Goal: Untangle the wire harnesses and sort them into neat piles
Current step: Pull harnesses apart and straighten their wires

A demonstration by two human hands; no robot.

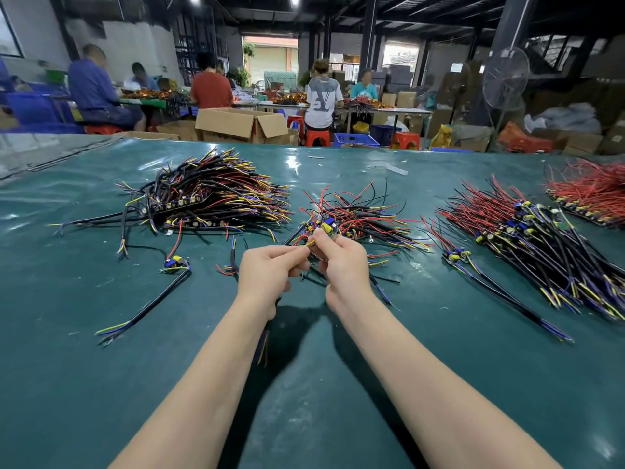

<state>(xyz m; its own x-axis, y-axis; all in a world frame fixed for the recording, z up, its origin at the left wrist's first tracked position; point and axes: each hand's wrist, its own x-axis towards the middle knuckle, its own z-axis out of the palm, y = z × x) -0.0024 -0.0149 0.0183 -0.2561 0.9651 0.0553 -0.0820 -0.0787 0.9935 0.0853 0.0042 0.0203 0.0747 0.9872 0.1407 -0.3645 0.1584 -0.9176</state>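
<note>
left hand point(270, 270): fingers pinch wire harness point(324, 230) | right hand point(341, 265): pinches same harness | tangled pile point(355, 214) behind | sorted piles: left point(216, 194), right point(527, 228) | green table point(101, 384)

Workshop background and work surface.
People point(93, 89) are sitting at the far benches. An open cardboard box point(241, 125), red stools point(318, 137) and a blue crate point(356, 139) are standing beyond the green table cover point(101, 384), and a pedestal fan point(505, 79) is standing at right.

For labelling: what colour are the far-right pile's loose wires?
Red; far-right pile, head view.
</note>
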